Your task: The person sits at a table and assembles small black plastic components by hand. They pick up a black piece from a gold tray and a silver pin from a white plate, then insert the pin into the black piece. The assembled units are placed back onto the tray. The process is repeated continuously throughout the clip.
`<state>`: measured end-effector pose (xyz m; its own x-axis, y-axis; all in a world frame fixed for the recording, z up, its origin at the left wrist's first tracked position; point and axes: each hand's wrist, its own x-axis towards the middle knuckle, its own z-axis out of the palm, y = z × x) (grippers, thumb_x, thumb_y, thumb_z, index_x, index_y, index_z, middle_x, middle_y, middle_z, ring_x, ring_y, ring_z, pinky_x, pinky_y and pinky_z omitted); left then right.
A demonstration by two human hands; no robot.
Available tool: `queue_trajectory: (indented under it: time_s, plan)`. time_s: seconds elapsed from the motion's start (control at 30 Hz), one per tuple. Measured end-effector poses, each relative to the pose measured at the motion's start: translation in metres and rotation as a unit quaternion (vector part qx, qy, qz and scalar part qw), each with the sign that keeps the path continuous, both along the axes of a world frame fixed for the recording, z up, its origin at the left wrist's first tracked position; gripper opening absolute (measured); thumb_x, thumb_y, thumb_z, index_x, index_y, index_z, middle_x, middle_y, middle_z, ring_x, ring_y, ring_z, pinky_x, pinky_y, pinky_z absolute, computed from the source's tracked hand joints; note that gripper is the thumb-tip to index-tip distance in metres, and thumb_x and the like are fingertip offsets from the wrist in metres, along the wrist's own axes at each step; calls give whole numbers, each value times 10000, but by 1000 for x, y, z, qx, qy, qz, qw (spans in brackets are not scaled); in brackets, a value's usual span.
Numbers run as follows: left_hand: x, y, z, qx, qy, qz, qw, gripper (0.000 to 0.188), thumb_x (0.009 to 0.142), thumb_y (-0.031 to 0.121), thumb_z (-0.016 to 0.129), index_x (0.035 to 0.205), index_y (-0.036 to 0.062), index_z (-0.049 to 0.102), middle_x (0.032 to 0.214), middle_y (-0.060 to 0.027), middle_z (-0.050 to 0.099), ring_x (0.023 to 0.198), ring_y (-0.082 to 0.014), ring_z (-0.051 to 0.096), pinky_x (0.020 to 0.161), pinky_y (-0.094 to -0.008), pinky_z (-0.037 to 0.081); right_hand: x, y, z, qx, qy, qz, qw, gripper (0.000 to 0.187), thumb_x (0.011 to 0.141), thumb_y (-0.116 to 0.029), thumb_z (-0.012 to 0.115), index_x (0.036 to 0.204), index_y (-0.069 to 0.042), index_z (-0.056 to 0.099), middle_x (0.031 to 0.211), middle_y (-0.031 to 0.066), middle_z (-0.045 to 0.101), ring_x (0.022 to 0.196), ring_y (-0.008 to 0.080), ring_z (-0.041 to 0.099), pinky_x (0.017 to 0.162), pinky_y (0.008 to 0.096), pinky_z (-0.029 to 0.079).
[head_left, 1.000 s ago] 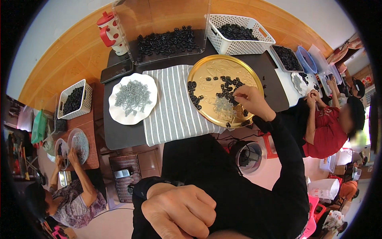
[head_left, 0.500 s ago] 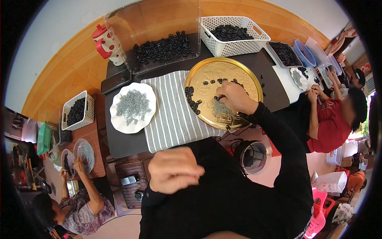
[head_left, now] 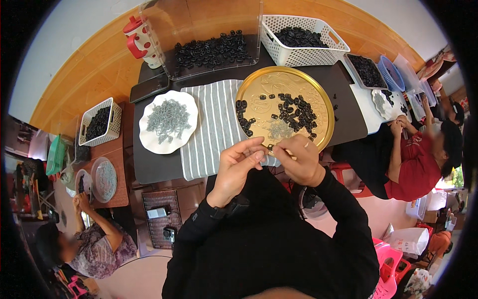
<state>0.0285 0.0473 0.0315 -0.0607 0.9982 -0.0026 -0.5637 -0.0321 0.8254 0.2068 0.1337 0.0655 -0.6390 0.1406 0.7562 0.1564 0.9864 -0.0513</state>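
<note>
Left hand (head_left: 241, 164) is just in front of the gold tray (head_left: 271, 82), thumb and fingers apart, nothing in it that I can make out. Right hand (head_left: 301, 162), by the tray's near rim, has its fingertips bunched together; there's a small black piece (head_left: 270, 147) right at them, but can't tell if they're pinching it. If they are, a slip that close to the rim could drop it on the floor (head_left: 144, 276). Sleeve might drag some loose black pieces (head_left: 297, 112) on the tray too.

Rest of it: person in a patterned top (head_left: 107, 256) way left of the tray, then a scalloped white plate (head_left: 149, 142) of grey bits (head_left: 168, 119), striped cloth (head_left: 209, 134) partly under the tray, white basket (head_left: 298, 57) behind it, dark table (head_left: 353, 114) showing to its right, person in red (head_left: 413, 172) further right.
</note>
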Motion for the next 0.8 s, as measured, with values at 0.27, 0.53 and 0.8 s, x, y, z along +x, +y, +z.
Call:
queue_trajectory:
  time_s: [0.27,0.53,0.8]
  plan:
    - [17,3,6,44,97,47,993,245,889,-49,627,1127,-10,671,902,-50,642,823,-105,592,718,-218,478,4,-4,-7,-25,-4,-1,1000,200,667,10,685,861,-1,639,878,105,584,730,236,587,583,335,474]
    - [13,8,-11,42,163,42,985,217,868,-50,645,1077,-15,689,863,-61,650,746,-107,608,614,-216,488,-4,-12,-27,-478,121,22,870,136,813,81,617,936,27,633,802,84,604,727,174,599,642,291,479]
    - [18,11,-13,-11,44,42,998,170,891,-28,634,1055,-35,678,854,-114,703,702,-130,645,568,-221,497,-9,-18,-29,-635,201,48,744,103,903,53,582,989,40,636,845,36,630,796,90,607,715,233,491]
